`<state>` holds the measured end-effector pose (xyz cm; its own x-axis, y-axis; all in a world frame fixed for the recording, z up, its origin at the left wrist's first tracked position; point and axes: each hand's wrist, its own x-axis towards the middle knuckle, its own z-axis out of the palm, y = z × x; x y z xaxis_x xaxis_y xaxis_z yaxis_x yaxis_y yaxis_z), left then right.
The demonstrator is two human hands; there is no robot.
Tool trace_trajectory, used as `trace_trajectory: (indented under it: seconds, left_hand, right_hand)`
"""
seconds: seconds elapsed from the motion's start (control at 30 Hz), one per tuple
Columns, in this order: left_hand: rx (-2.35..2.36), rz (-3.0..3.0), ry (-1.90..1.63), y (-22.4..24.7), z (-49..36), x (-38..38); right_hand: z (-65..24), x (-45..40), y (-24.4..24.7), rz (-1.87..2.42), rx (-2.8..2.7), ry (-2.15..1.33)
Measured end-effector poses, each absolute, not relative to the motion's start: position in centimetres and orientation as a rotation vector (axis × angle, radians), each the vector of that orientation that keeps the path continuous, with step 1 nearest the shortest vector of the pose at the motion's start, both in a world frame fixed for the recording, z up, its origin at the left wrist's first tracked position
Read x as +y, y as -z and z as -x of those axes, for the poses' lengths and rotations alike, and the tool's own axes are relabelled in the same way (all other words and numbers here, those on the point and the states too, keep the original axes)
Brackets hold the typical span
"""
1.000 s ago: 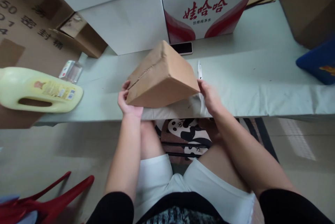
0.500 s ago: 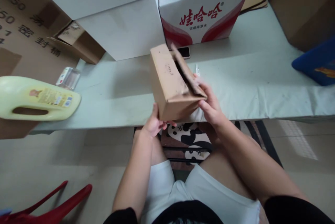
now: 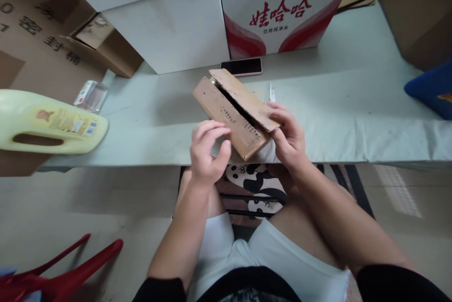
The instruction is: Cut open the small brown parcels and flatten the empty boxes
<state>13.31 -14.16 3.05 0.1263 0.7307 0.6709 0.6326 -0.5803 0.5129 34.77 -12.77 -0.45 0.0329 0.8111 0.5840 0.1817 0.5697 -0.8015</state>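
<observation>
A small brown cardboard box sits at the front edge of the table, its top flaps parted by a dark slit. My right hand grips the box's right corner, thumb on the near side and fingers over the flap. Beside the near left side of the box, my left hand is raised with fingers apart, holding nothing. Whether its fingertips touch the cardboard I cannot tell. Just behind my right hand lies a slim white and metal tool, partly covered by the fingers. A phone lies face up behind the box.
White cartons and a red-and-white carton line the back of the table. At left are a pale yellow jug, a clear plastic case and a large brown carton. A blue object stands at right.
The box has been tipped down from a raised, tilted position, its slit side now facing up. My left hand has let go of its lower corner and opened; my right hand keeps its grip.
</observation>
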Motion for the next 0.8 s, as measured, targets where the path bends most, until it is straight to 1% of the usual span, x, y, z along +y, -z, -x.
trace_trajectory:
  seconds: [0.07, 0.13, 0.27, 0.47, 0.57, 0.7, 0.8]
  left_hand:
    - [1.349, -2.361, -1.442, -2.8, -14.3, -14.0]
    - [1.334, -2.334, -1.518, -2.2, -15.0, -13.8]
    - [1.359, -2.281, -1.557, -1.4, -15.6, -13.8]
    - [1.399, -2.283, -1.488, -2.5, -15.8, -14.5]
    - [1.243, -2.419, -1.552, -2.5, -15.9, -14.8]
    - [1.097, -2.543, -1.51, -1.0, -16.3, -14.5]
    - [1.07, -2.526, -1.681, 0.3, -16.6, -14.2]
  right_hand:
    - [-34.9, -12.9, 0.2, 0.93, -1.505, -0.511]
    - [-35.0, -13.1, 0.1, 0.945, -1.543, -0.441]
    - [-34.9, -13.4, 0.1, 0.924, -1.672, -0.382]
    - [-34.1, -14.0, -0.4, 1.041, -1.798, -0.202]
    - [-33.9, -14.1, -0.3, 1.047, -1.802, -0.213]
    - [-34.3, -13.9, -0.3, 0.992, -1.768, -0.252]
    - [-35.3, -13.3, -0.5, 1.004, -1.606, -0.225]
